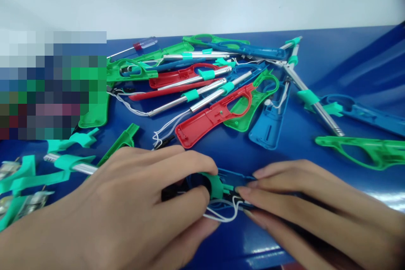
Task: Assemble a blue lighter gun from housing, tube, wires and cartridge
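At the front of the table a blue plastic casing half [226, 174], like the handle of a gas lighter, lies between my hands. My left hand [148, 194] grips it from the left, thumb and forefinger around a teal-green trigger-like piece [216, 186]. A black part [171, 193] shows under the left fingers. Thin white wires [232, 215] loop out below the casing. My right hand [294, 196] pinches the casing's right end, fingertips on a small dark part [238, 193] where the wires run in. Much of the casing is hidden by my fingers.
Behind are a red casing half [202, 120], a green casing half [242, 114], blue casing halves [268, 122] and several metal tubes [172, 104] with teal clips. A screwdriver [139, 46] lies at the back. More teal pieces [76, 139] are left; a green casing [370, 152] is right.
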`<state>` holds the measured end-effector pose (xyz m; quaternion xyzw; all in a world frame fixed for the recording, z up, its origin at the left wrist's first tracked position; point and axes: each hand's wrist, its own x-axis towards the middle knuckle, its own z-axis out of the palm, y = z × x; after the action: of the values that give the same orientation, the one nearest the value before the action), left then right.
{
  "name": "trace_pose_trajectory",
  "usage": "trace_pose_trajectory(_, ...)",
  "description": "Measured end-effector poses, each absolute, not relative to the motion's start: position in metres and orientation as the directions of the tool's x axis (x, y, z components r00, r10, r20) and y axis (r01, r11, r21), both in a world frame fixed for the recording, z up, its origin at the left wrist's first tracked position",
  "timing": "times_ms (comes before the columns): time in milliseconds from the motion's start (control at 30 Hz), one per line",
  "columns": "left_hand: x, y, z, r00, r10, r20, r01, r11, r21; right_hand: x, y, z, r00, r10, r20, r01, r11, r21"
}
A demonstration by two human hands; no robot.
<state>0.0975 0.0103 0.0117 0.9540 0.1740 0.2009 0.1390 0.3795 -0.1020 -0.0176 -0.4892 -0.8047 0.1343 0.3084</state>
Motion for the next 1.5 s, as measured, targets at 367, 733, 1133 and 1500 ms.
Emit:
trace_pose_trajectory(367,0.099,0.012,0.013,0.873,0.372,0.316,0.26,-0.902,0.343,0.375,-0.098,-0.017,-0.317,0.878,0.358,0.712,0.47,-0.522)
trace_pose_trajectory(733,0.089,0.013,0.011,0.912,0.304,0.276,0.228,-0.934,0.275,0.376,-0.098,-0.018,-0.314,0.874,0.372,0.72,0.474,-0.506)
trace_pose_trajectory(1133,0.086,0.019,0.013,0.94,0.21,0.268,0.165,-0.97,0.181,0.378,-0.1,-0.019,-0.28,0.887,0.366,0.702,0.45,-0.553)
trace_pose_trajectory(1500,0.082,0.02,0.016,0.936,0.23,0.266,0.177,-0.962,0.207,0.377,-0.101,-0.018,-0.287,0.885,0.367,0.71,0.454,-0.538)
